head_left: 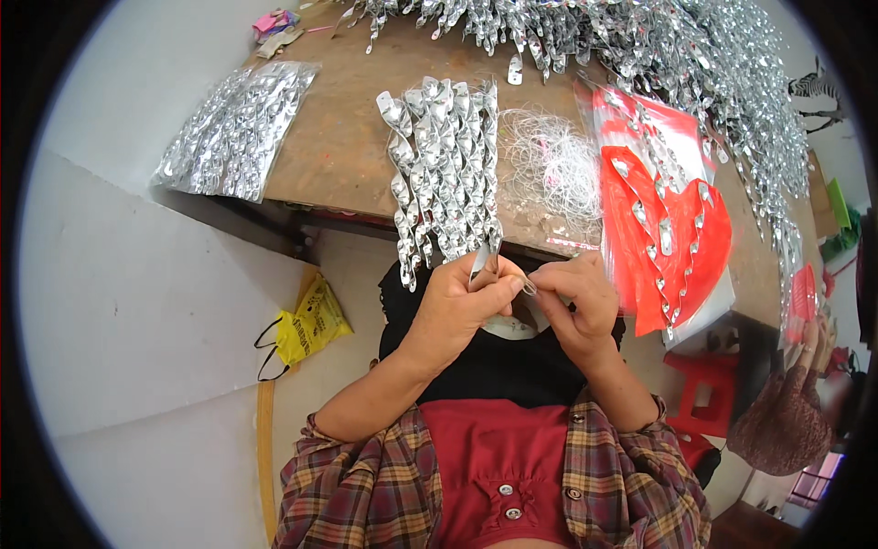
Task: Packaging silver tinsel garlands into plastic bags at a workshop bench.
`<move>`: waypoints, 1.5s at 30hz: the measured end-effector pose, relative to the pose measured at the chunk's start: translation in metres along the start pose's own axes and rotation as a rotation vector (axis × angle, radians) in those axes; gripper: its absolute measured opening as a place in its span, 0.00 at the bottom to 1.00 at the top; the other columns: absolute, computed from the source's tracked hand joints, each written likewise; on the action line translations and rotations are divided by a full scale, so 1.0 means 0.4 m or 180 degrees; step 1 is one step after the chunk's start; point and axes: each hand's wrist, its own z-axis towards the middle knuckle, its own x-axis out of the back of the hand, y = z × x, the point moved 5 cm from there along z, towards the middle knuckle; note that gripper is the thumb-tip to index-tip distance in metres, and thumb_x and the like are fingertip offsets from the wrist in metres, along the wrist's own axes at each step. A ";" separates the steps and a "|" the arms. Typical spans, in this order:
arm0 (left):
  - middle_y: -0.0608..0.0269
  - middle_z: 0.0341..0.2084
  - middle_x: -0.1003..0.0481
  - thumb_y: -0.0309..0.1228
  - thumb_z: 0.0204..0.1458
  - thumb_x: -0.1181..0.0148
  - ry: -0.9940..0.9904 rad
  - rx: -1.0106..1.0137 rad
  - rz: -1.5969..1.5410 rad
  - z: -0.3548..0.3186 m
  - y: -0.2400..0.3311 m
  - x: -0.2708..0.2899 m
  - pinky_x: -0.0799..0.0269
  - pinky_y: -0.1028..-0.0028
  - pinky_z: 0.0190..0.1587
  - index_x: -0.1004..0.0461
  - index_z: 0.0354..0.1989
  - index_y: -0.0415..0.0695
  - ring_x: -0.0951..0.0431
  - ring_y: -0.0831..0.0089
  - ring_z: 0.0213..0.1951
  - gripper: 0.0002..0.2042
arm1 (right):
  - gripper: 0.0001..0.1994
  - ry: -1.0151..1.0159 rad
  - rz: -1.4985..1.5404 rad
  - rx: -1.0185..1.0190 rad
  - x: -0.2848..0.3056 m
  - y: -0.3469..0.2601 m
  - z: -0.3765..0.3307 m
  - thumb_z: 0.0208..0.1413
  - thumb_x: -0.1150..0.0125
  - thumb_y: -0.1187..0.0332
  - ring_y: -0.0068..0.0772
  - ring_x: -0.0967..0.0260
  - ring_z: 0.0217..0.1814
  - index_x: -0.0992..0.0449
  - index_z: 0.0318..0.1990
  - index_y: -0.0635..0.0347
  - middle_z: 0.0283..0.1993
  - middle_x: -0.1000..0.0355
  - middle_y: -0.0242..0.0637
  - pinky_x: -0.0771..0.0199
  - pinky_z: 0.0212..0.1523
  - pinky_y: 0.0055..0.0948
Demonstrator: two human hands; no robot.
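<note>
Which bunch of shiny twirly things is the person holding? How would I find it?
Start at the brown table and come to its near edge in the middle. The bunch of silver spirals hangs there, pinched at its lower end by the left hand. Unlike the flat bagged silver pack to the left, it is loose and fanned out.

two hands (457, 306), one yellow bag (309, 325)

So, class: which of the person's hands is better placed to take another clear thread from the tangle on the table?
Probably the right hand. The thread tangle lies straight above it on the table, while the left hand pinches a silver spiral strip under the spiral bunch.
</note>
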 end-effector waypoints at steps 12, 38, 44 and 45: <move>0.73 0.20 0.30 0.27 0.52 0.43 0.0027 -0.0238 0.0359 -0.011 0.001 -0.007 0.44 0.87 0.21 0.26 0.34 0.40 0.34 0.89 0.20 0.04 | 0.10 0.0016 0.0026 -0.0108 0.005 -0.010 0.005 0.41 0.37 0.78 0.25 0.35 0.27 0.27 0.32 0.55 0.28 0.29 0.27 0.45 0.34 0.27; 0.76 0.15 0.32 0.27 0.50 0.42 -0.0317 0.0110 0.0204 -0.016 0.034 0.020 0.49 0.88 0.18 0.24 0.33 0.39 0.39 0.90 0.15 0.05 | 0.03 -0.0796 0.1897 -0.1937 -0.043 0.096 -0.052 0.58 0.51 0.73 0.20 0.42 0.20 0.36 0.39 0.58 0.27 0.34 0.36 0.37 0.25 0.20; 0.76 0.15 0.32 0.28 0.51 0.43 -0.0576 0.0041 0.0402 -0.028 0.058 -0.019 0.49 0.88 0.18 0.24 0.33 0.40 0.39 0.90 0.15 0.05 | 0.14 -0.1149 0.3426 -0.2513 -0.044 0.077 -0.046 0.52 0.40 0.73 0.17 0.39 0.29 0.32 0.45 0.62 0.37 0.34 0.31 0.37 0.31 0.15; 0.76 0.15 0.32 0.28 0.51 0.43 -0.0560 0.0093 0.0441 -0.028 0.057 -0.023 0.49 0.88 0.18 0.24 0.33 0.40 0.39 0.90 0.16 0.05 | 0.18 -0.1592 0.2936 -0.2578 -0.054 0.076 -0.056 0.49 0.37 0.72 0.18 0.39 0.30 0.32 0.48 0.62 0.39 0.34 0.31 0.37 0.32 0.16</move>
